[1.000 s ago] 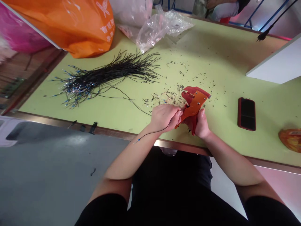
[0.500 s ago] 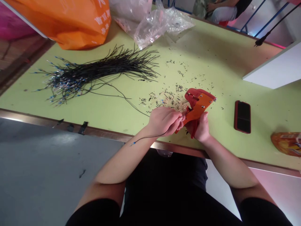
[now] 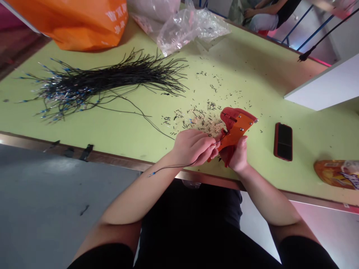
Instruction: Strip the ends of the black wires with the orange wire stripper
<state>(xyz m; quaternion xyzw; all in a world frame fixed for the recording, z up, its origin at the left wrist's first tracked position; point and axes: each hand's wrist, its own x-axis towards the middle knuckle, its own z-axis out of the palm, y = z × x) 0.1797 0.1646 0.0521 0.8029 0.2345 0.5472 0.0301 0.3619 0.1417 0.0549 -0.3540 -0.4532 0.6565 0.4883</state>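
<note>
My left hand (image 3: 195, 145) pinches a thin black wire (image 3: 174, 166) close to the tool's jaws; its blue-tipped end trails back over my left forearm. Wrapped round the handles of a red and orange wire stripper (image 3: 238, 125) is my right hand (image 3: 238, 155). The tool's head points up and stands just above the green table. Left of my hands lies a large bundle of black wires (image 3: 112, 76), with blue and silvery tips at its left end. Short black offcuts and copper-coloured bits (image 3: 209, 119) are scattered behind my hands.
An orange bag (image 3: 89, 26) and clear plastic bags (image 3: 182, 30) stand at the back left. To the right are a phone (image 3: 283, 142), an orange bottle (image 3: 336, 173) and a white panel (image 3: 322, 86). A seated person (image 3: 265, 18) shows behind the green table (image 3: 134, 144).
The view has shifted slightly, so the bundle, phone and bottle appear further left. Both hands keep their holds, and the black wire now reaches nearer the tool's jaws.
</note>
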